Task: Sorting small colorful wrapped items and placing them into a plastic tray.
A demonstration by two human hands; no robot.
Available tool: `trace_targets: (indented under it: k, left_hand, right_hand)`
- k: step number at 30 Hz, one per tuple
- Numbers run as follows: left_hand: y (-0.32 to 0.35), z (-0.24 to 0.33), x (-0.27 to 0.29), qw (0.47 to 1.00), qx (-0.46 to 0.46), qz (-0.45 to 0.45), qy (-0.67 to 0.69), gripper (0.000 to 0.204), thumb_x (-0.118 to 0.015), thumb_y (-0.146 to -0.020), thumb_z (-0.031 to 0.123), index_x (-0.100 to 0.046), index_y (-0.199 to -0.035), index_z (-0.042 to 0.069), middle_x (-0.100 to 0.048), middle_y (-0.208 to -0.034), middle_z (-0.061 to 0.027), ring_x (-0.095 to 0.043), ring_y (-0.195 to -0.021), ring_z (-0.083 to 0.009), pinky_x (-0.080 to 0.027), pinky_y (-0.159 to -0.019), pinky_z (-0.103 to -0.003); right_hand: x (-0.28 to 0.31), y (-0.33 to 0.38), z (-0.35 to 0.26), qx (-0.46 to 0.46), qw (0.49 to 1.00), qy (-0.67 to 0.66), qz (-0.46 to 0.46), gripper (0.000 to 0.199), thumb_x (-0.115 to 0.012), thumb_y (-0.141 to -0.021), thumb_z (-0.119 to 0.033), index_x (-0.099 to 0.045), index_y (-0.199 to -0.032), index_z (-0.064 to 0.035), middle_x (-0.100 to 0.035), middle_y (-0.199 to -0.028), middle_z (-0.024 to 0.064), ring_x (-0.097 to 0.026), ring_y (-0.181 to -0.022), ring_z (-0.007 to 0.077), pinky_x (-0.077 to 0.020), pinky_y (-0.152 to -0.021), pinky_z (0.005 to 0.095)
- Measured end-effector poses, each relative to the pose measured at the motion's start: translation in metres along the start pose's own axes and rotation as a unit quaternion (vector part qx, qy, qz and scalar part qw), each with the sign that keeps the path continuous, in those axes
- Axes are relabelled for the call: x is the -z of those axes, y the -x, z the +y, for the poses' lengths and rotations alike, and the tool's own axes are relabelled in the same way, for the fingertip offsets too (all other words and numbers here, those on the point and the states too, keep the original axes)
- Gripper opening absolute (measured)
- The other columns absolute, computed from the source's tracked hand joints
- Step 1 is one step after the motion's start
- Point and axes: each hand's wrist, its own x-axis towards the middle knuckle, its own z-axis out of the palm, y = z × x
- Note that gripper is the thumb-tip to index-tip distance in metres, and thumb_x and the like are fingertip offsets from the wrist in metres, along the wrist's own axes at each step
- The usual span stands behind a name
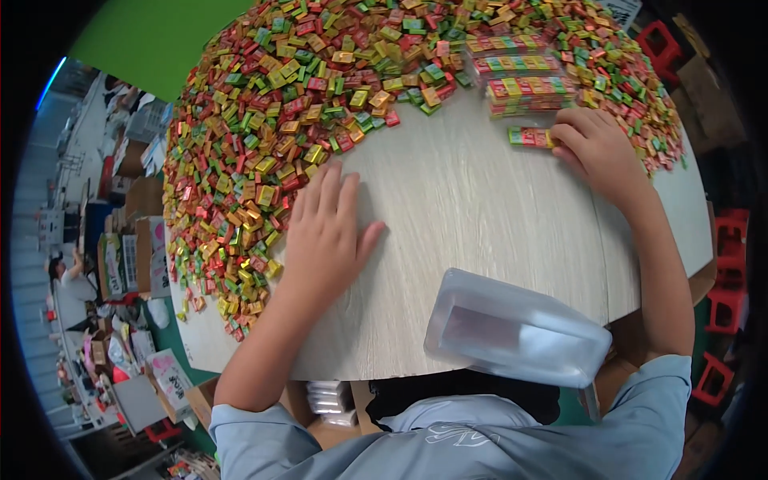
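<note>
Head view:
Left hand (324, 232): flat, fingers spread, palm down on the pale wooden table (472, 208), holding nothing; loose coloured candies (264, 128) touch its fingertips from 9 to 12 o'clock.
Right hand (596, 144): curled, fingertips pressing a short row of candies (530, 137) lying at its 9 o'clock.
Stacked candy rows (524, 68): at 11 o'clock of the right hand, near.
Clear plastic tub (516, 328): at 6 o'clock, table edge.
</note>
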Motion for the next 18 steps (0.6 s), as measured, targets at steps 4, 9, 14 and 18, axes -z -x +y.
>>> trace_targets:
  k: [4,9,14,18]
  left_hand:
    - [-0.007,-0.002,-0.001,1.000,0.003,-0.011,-0.002,0.075,-0.069,-0.096,0.043,-0.045,-0.149,-0.005,-0.042,-0.158,-0.0279,-0.038,-0.149,-0.0441,-0.030,-0.124,-0.053]
    - [-0.022,-0.003,-0.006,1.000,0.012,-0.015,-0.021,0.078,-0.065,-0.099,0.047,-0.042,-0.151,-0.007,-0.040,-0.160,-0.0295,-0.037,-0.151,-0.0445,-0.027,-0.126,-0.053]
    - [-0.012,-0.005,-0.001,0.998,0.026,-0.043,-0.031,0.077,-0.064,-0.100,0.047,-0.043,-0.151,-0.006,-0.041,-0.160,-0.0275,-0.036,-0.150,-0.0440,-0.023,-0.127,-0.054]
    - [-0.007,-0.006,-0.002,0.997,0.036,-0.046,-0.040,0.076,-0.064,-0.099,0.047,-0.043,-0.151,-0.005,-0.042,-0.159,-0.0268,-0.035,-0.150,-0.0439,-0.022,-0.127,-0.056]
  right_hand:
    - [-0.010,0.004,0.002,-0.012,1.000,0.012,0.024,0.024,-0.073,-0.093,-0.016,-0.066,-0.114,-0.0058,-0.065,-0.124,0.0116,-0.061,-0.120,0.0341,-0.0479,-0.104,0.0460]
    - [-0.011,0.007,0.000,-0.036,0.999,0.012,0.033,0.030,-0.075,-0.091,-0.015,-0.066,-0.118,-0.0059,-0.062,-0.129,0.0133,-0.059,-0.124,0.0359,-0.0473,-0.107,0.0465]
    - [-0.009,0.010,-0.003,-0.051,0.998,-0.012,0.031,0.030,-0.073,-0.092,-0.014,-0.065,-0.118,-0.0043,-0.061,-0.127,0.0126,-0.059,-0.122,0.0346,-0.0467,-0.107,0.0466]
    - [-0.008,0.008,-0.005,-0.036,0.999,-0.027,0.030,0.031,-0.073,-0.092,-0.013,-0.063,-0.119,-0.0026,-0.061,-0.127,0.0139,-0.058,-0.120,0.0363,-0.0471,-0.105,0.0475]
